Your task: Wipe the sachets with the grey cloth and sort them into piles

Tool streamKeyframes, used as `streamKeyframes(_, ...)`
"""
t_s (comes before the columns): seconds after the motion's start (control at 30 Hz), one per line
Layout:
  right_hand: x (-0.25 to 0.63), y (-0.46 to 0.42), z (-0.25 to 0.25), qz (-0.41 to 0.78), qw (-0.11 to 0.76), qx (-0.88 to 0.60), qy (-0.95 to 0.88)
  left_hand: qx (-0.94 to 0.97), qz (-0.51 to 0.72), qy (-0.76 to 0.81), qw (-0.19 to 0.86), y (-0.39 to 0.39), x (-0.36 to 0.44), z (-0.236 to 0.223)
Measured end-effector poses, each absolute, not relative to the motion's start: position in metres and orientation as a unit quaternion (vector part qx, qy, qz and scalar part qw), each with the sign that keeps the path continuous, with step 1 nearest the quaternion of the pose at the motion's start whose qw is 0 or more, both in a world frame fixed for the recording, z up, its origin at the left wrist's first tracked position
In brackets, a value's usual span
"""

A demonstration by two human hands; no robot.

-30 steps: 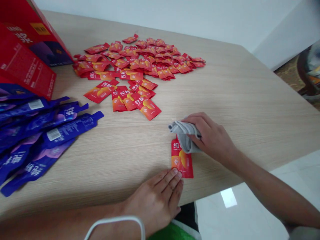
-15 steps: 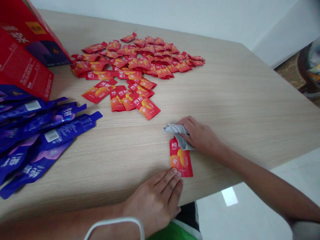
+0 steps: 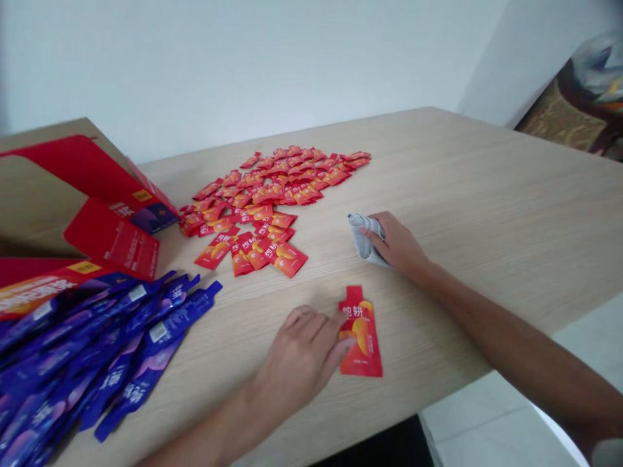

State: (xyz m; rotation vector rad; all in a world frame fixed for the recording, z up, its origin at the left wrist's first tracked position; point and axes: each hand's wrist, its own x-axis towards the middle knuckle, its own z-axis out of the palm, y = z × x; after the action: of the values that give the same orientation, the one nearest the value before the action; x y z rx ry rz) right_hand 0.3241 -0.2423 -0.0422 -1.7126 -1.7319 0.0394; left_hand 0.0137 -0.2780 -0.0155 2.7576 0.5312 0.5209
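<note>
The pouch [image 3: 366, 338] lies flat and face up near the front edge of the table [image 3: 462, 194], its narrow neck pointing away from the person. The left hand [image 3: 300, 355] reaches over its left side, fingers loosely bent and closed on nothing; blur makes it hard to say whether the fingertips touch. The right hand [image 3: 400, 245] grips a folded grey cloth [image 3: 366, 238], apart from the pouch, beyond its neck and a little rightward. Handled well, the pouch would want light fingertips at 1 edge, no squeeze on its body, and the cloth kept tightly folded. It is red, with yellow fruit and white writing: the 1st large character looks like 纯, the 2nd is too soft to trust, the small lines illegible. Farther back, a pile [image 3: 287, 178] of red packs bears similar print; at left, blue pouches [image 3: 168, 334] show white lettering and barcodes, beside a red box [image 3: 127, 248] with white characters and yellow labels.
</note>
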Motion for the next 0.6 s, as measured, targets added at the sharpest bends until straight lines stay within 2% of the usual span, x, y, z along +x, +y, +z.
streamKeyframes(0.13,0.34,-0.235,-0.055,0.017,0.374,-0.671,-0.64,0.932,0.073,0.317,0.16,-0.259,0.05,-0.011)
streamKeyframes(0.27,0.347,-0.23,-0.061,0.024,0.382,-0.667,-0.639,0.915,0.009,0.361,0.182,-0.253,0.078,-0.016)
streamKeyframes(0.43,0.35,-0.227,-0.064,0.036,0.381,-0.667,-0.64,0.906,-0.011,0.35,0.237,-0.25,0.088,-0.025)
streamKeyframes(0.6,0.349,-0.227,-0.064,0.046,0.374,-0.668,-0.642,0.888,0.037,0.307,0.339,-0.239,0.091,-0.029)
